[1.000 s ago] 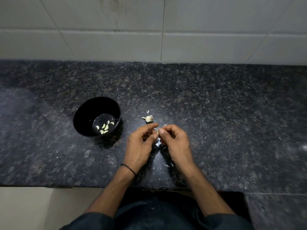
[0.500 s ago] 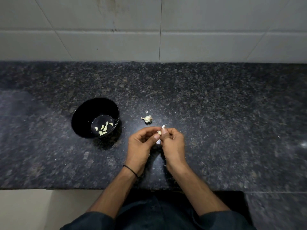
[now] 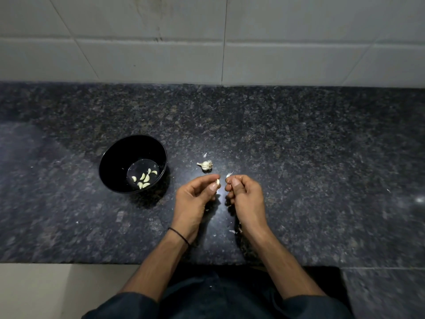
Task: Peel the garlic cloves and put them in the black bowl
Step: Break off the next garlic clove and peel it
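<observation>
So, just below the middle of the frame, my left hand (image 3: pixel 195 199) was curled, its thumb and forefinger pinching a small, pale cream garlic clove (image 3: pixel 217 181) at their tips. My right hand (image 3: pixel 246 199) sat just beside it to the right, a narrow gap between the two; its fingers were curled too, and thumb and forefinger pinched a thin whitish scrap of papery skin (image 3: pixel 229 174) that stuck up above them. Both hands hovered over the dark speckled granite countertop (image 3: pixel 299 157). Left of centre stood the round glossy black bowl (image 3: pixel 119 157), upright, near my left hand but apart from it, with a handful of peeled cream-coloured cloves (image 3: pixel 143 178) lying on its bottom. Just above my hands lay the small whitish remnant of a garlic bulb (image 3: pixel 205 165) on its side. A few white skin flakes (image 3: pixel 232 231) lay between my wrists. A thin black band (image 3: pixel 179 236) circled my left wrist. Pale grey wall tiles (image 3: pixel 276 54) filled the top of the frame.
</observation>
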